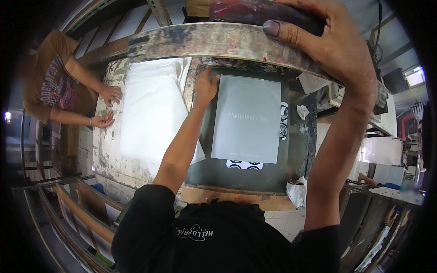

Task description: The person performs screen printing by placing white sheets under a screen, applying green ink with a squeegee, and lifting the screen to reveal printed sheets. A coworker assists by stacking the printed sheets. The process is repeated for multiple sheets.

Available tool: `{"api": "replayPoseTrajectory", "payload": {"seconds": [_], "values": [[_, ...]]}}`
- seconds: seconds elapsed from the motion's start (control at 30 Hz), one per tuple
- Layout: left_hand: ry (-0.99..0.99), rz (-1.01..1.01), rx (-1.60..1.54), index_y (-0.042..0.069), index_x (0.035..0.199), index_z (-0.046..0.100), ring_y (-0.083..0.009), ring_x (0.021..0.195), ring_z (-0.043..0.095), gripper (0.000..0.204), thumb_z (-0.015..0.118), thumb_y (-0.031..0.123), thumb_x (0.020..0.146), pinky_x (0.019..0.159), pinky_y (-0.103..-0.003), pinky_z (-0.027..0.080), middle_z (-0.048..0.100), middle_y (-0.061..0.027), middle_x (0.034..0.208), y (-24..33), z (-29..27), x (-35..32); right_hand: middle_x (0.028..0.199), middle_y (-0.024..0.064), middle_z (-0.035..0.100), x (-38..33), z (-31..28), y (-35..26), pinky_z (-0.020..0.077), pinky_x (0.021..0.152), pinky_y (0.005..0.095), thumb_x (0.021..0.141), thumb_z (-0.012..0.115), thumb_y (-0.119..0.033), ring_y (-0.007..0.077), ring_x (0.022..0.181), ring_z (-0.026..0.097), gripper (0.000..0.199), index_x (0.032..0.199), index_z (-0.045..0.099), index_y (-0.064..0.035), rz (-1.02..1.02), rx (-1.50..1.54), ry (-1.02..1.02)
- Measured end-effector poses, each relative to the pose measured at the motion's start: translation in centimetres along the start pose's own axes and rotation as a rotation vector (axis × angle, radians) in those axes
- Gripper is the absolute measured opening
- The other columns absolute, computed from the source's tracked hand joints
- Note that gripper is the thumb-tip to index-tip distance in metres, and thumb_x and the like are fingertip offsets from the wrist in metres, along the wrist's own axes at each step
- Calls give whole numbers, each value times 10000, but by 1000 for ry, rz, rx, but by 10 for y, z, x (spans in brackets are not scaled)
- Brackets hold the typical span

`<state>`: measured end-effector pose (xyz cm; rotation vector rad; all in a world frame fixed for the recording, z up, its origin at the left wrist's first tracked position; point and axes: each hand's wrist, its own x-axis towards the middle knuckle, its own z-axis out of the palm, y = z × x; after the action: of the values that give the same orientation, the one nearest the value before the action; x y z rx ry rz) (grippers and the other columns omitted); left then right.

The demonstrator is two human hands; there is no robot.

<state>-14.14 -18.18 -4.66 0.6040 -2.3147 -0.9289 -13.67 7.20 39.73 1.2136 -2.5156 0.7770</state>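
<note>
A frosted grey plastic bag (248, 102) with small pale print lies flat on a dark printing table (255, 179). Beside its upper left corner is my left hand (206, 88), fingers apart and thumb close to the corner; whether it touches the bag is hard to tell. Up at the top right, my right hand (327, 45) grips a raised, ink-stained wooden frame (195, 43), its thumb along the upper edge and its other fingers partly out of sight. Under the bag, a white sheet with black round motifs (245, 164) peeks out at the bottom and right.
Left of the bag lies a stack of white plastic bags (148, 113) on a paint-worn board (107, 150). A co-worker in a brown shirt (57, 86) rests both hands at the board's left edge. Crumpled white wads (297, 193) sit by the table's right side. Slotted racks (82, 214) stand lower left.
</note>
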Motion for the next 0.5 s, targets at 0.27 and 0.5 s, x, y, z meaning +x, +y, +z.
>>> {"api": "replayPoseTrajectory", "payload": {"seconds": [0.27,0.5], "values": [[-78,115,290,114,995,741,-345,1027,654,281,838,308,818,812,-528,505,705,-108,1129,19,47,6,873,190,769,8,-25,12,554,784,346,781,880,-287,214,797,726,449,1061,769,46,10,324,-158],[-28,-77,-215,41,928,682,-323,667,646,148,769,145,869,653,-397,498,689,-155,738,72,-5,-4,845,159,765,6,0,13,545,773,335,785,873,-269,203,755,704,403,1031,775,34,-10,46,27]]}}
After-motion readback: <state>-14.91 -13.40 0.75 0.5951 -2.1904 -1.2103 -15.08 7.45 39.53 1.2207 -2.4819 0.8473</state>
